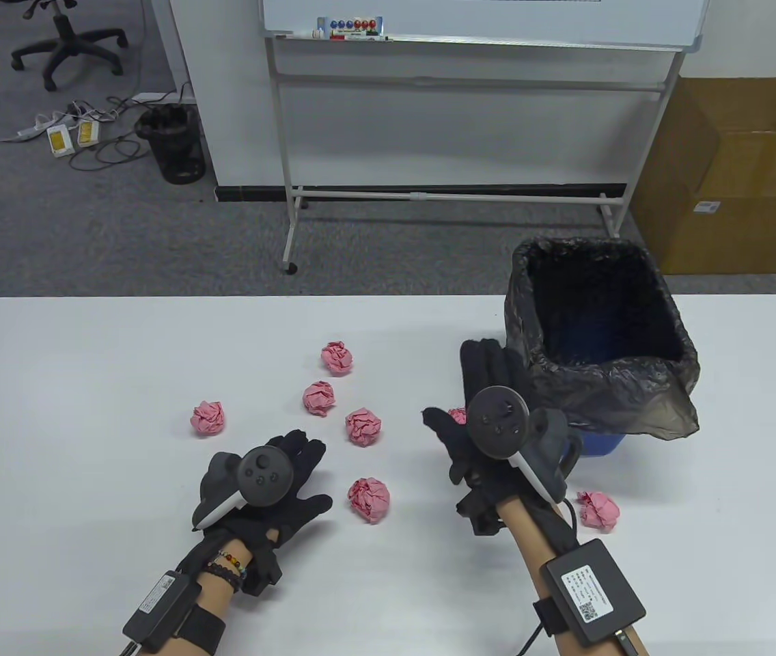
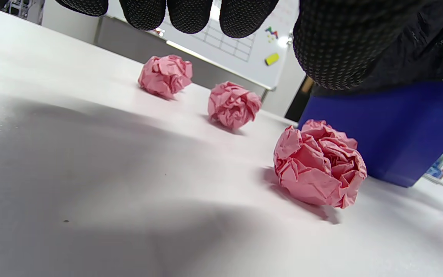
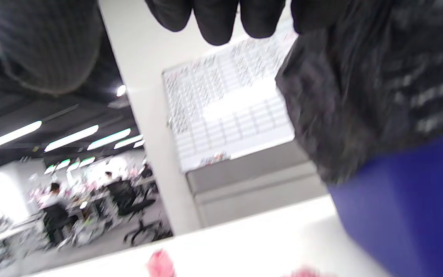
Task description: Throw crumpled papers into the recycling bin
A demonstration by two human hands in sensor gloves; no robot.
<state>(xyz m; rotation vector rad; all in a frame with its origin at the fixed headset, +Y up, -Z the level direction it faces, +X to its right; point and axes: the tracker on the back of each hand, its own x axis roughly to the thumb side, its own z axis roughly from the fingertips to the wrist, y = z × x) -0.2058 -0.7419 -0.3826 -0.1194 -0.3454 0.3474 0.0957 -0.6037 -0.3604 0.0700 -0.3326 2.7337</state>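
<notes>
Several pink crumpled paper balls lie on the white table (image 1: pixel 87 383). One ball (image 1: pixel 365 427) is just beyond my left hand (image 1: pixel 285 465), which hovers palm down with fingers spread and holds nothing. That ball shows close in the left wrist view (image 2: pixel 319 163). My right hand (image 1: pixel 487 389) is raised beside the left wall of the blue bin (image 1: pixel 600 444) with its black liner (image 1: pixel 606 383). Its fingers are extended and empty. A ball (image 1: pixel 458 415) lies partly hidden under it. The right wrist view is blurred; its fingers (image 3: pixel 221 19) hang free.
Other balls lie at the left (image 1: pixel 209 417), the centre (image 1: pixel 319 398), further back (image 1: pixel 338 357), near my left hand (image 1: pixel 369 499) and right of my right forearm (image 1: pixel 599 509). A whiteboard stand (image 1: pixel 442 195) and a cardboard box (image 1: pixel 736 178) stand beyond the table.
</notes>
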